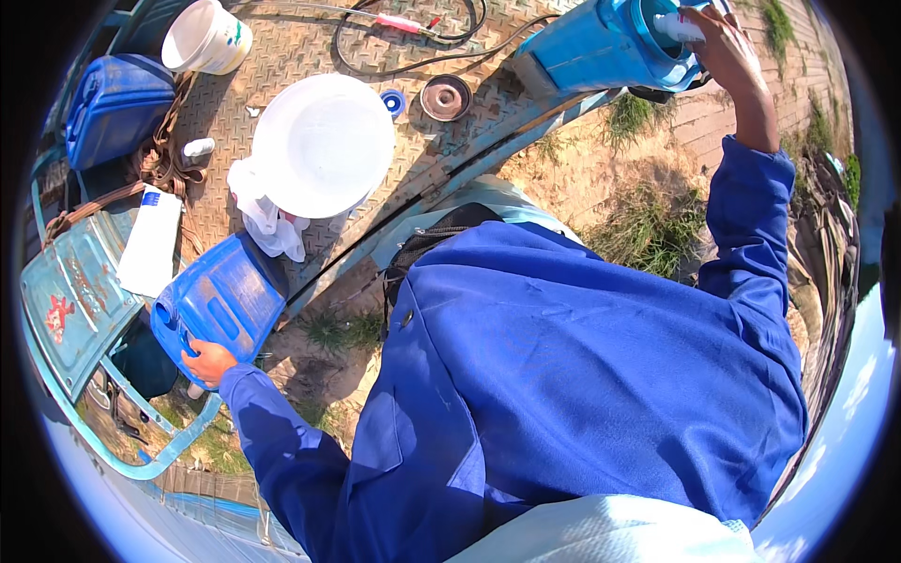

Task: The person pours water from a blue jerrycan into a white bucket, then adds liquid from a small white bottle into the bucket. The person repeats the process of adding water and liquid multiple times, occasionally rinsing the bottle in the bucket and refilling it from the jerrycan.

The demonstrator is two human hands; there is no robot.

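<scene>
My right hand (728, 53) grips a white plastic bottle (677, 28) at the open mouth of a blue sprayer tank (595, 49). The bottle's neck end points into the tank; whether anything flows from it is hidden. My left hand (210, 364) holds the handle of a blue plastic jerrycan (236, 299), whose mouth looks uncapped. Between the two containers, a round white basin (320, 144) rests on the metal bed (295, 53). A blue screw cap (393, 103) and a brown round lid (445, 98) lie to its right.
A spray lance with a pink handle (399, 23) and black hose (394, 72) lies behind the basin. At left are a white bucket (211, 42), a second blue jerrycan (120, 109), a small white bottle (199, 147), a white package (150, 243), brown straps (158, 155) and a plastic bag (264, 214).
</scene>
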